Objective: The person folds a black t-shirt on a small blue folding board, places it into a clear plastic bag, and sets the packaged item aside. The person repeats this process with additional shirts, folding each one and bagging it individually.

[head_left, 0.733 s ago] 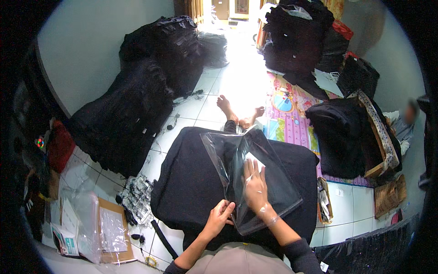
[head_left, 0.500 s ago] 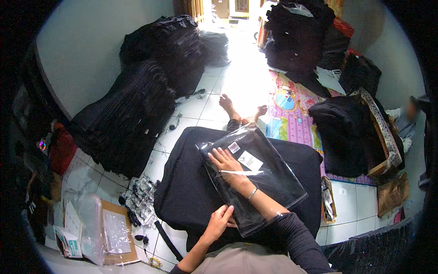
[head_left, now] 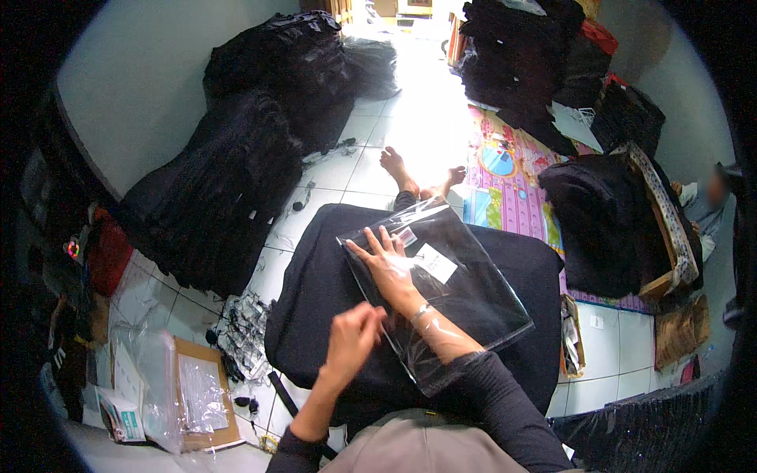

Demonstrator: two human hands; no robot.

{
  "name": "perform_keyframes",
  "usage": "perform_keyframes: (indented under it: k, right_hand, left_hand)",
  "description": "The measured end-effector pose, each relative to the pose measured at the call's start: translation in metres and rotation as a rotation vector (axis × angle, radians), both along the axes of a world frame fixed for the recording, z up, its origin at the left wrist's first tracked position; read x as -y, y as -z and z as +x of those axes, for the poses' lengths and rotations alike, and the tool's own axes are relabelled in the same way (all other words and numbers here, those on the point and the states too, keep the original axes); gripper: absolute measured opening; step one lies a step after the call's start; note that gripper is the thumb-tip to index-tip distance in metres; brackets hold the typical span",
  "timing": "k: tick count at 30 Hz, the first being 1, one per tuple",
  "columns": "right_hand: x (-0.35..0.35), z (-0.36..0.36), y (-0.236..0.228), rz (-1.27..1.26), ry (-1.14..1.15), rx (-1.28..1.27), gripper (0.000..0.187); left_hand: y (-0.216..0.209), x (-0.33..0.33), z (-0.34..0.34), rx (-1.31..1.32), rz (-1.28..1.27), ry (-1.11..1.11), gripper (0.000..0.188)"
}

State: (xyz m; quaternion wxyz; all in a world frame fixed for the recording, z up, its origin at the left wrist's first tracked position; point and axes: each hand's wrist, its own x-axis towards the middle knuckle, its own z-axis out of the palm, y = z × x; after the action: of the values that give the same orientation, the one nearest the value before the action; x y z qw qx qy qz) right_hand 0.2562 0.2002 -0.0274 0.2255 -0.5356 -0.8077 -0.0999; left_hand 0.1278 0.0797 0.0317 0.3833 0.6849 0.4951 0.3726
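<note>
A clear plastic bag (head_left: 493, 296) with a flat black item in it lies slanted on a large black cloth-covered block (head_left: 315, 276). Through the plastic show a white card (head_left: 435, 263) and a small barcode label (head_left: 405, 236). My right hand (head_left: 386, 268) lies flat on the upper left of the bag, fingers spread, a bracelet at its wrist. Beside the bag's left edge is my left hand (head_left: 355, 339), raised a little and smeared by motion. Its fingers look bent, but whether they pinch anything cannot be made out.
Tall piles of black cloth stand at left (head_left: 213, 189) and far right (head_left: 512, 71). Another black heap (head_left: 587, 221) rests by a wooden frame (head_left: 662, 213). Plastic sleeves and cardboard (head_left: 209, 394) lie at lower left. A person (head_left: 710, 197) sits at the right edge.
My left hand has left the bag's lower left edge and moved up and left. My right hand has slid slightly up and left over the bag. The view has shifted a little.
</note>
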Motion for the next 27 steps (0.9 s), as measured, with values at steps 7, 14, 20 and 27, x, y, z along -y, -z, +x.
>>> perform_keyframes:
  k: [7, 14, 20, 27]
  right_hand:
    - [0.030, 0.020, -0.010, -0.096, -0.173, 0.128, 0.049]
    - [0.202, 0.070, -0.034, -0.425, -0.365, 0.041, 0.054]
    - [0.234, 0.126, -0.088, -1.223, -0.401, -0.441, 0.054]
    - [0.185, 0.171, -0.029, -0.298, 0.585, -0.082, 0.064]
  left_hand:
    - [0.030, -0.123, -0.007, -0.569, 0.304, 0.031, 0.048]
    - [0.065, -0.132, -0.019, -0.548, 0.361, 0.066, 0.057]
    - [0.047, -0.120, -0.016, -0.358, 0.376, -0.098, 0.058]
    - [0.032, -0.061, -0.044, -0.204, 0.173, -0.192, 0.056]
